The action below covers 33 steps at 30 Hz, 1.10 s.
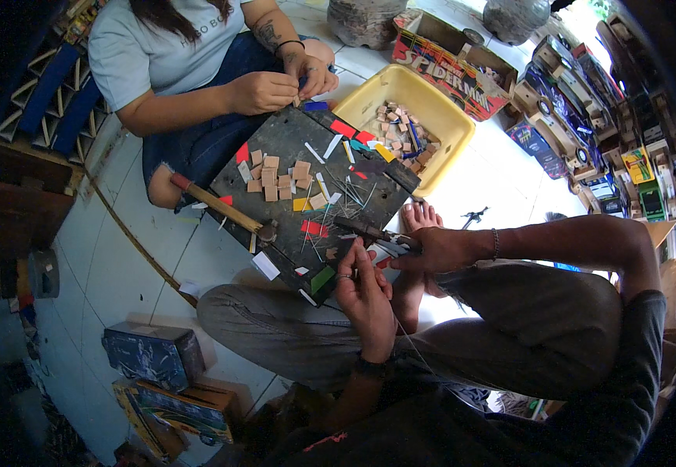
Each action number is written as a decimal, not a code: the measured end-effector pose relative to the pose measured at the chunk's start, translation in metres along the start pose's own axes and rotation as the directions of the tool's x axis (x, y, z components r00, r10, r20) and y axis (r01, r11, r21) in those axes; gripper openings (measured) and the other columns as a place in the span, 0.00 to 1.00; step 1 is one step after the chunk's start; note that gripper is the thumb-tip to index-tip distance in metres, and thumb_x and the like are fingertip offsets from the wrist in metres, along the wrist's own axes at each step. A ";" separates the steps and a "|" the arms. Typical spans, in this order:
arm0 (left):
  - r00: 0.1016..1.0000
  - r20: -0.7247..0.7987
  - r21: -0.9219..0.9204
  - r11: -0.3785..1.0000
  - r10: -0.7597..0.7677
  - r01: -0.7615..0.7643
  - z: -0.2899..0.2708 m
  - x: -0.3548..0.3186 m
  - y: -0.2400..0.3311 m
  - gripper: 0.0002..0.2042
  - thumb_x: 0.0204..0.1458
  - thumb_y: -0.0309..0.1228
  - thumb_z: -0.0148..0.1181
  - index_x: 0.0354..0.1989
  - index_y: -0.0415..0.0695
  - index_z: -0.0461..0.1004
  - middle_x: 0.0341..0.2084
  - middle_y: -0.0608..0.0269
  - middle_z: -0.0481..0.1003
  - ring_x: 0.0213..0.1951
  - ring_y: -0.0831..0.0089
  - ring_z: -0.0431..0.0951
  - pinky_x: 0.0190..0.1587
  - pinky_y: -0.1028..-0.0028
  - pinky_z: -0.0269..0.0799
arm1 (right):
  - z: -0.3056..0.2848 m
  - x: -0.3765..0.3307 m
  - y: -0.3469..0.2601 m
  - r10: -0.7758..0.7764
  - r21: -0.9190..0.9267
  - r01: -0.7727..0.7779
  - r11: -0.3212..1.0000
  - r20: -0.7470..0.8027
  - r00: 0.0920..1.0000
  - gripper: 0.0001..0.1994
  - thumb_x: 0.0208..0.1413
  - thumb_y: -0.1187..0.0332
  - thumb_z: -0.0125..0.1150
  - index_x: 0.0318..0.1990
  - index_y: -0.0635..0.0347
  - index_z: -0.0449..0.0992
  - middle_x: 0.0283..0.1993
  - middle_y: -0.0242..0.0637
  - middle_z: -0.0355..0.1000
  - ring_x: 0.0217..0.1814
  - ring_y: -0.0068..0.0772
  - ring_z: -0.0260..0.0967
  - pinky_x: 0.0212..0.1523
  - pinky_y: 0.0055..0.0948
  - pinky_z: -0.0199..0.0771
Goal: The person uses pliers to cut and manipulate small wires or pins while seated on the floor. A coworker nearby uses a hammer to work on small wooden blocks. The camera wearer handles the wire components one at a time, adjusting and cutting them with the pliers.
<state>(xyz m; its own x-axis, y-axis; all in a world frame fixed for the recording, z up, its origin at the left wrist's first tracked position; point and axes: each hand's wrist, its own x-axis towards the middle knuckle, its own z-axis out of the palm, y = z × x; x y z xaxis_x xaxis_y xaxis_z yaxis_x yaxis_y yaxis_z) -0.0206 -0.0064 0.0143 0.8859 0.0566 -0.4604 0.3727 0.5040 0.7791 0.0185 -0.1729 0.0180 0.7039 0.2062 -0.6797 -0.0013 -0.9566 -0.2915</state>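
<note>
My right hand (425, 249) grips a pair of dark pliers (378, 233), whose jaws point left over the near right edge of a low black board (229, 179). Just below the jaws, my left hand (366, 294) is closed in a pinch. A thin wire (409, 339) trails from it toward my lap; its end at the fingertips is too small to make out. On the board are small wooden blocks (271, 173), cut lengths of wire (351, 191), and red, white, yellow and green scraps. A hammer (225, 208) with a red grip lies across its left edge.
Across the board sits another person, whose hands (291, 87) work on a small piece. A yellow tub (454, 140) of wooden blocks stands at the far right, near a printed carton (451, 66). Dark boxes (153, 356) lie on the tiles at left, and packed shelves (587, 117) line the right.
</note>
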 end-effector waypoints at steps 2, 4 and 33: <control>1.000 -0.007 -0.009 1.000 -0.003 0.003 -0.001 0.001 -0.002 0.16 0.63 0.37 0.51 0.53 0.39 0.69 0.30 0.67 0.70 0.21 0.90 0.60 0.18 0.87 0.55 | 0.007 0.008 0.003 0.017 0.047 -0.018 0.999 0.008 1.000 0.40 0.51 0.30 0.46 0.60 0.52 0.67 0.69 0.73 0.32 0.72 0.76 0.26 0.68 0.61 0.34; 1.000 -0.025 -0.017 1.000 -0.012 0.011 -0.001 0.001 -0.003 0.16 0.63 0.36 0.51 0.54 0.38 0.69 0.30 0.67 0.69 0.21 0.90 0.60 0.18 0.87 0.55 | 0.011 0.013 0.005 0.006 0.075 -0.007 0.997 0.008 1.000 0.39 0.48 0.26 0.44 0.59 0.42 0.71 0.70 0.73 0.28 0.71 0.81 0.21 0.68 0.65 0.28; 0.999 0.048 -0.116 0.993 -0.023 0.029 -0.008 0.011 0.020 0.14 0.60 0.26 0.53 0.53 0.36 0.67 0.43 0.60 0.74 0.41 0.79 0.73 0.45 0.78 0.70 | -0.042 -0.047 -0.054 -0.331 0.586 0.187 0.788 0.148 0.932 0.27 0.56 0.42 0.55 0.48 0.59 0.75 0.43 0.45 0.77 0.48 0.37 0.72 0.54 0.34 0.65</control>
<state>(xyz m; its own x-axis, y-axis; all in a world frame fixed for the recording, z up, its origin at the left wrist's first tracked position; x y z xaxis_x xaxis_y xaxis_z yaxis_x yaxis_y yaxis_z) -0.0053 0.0109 0.0213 0.8894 0.0031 -0.4571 0.3634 0.6019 0.7111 0.0156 -0.1394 0.0944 0.5512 0.5393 -0.6367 -0.2861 -0.5946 -0.7514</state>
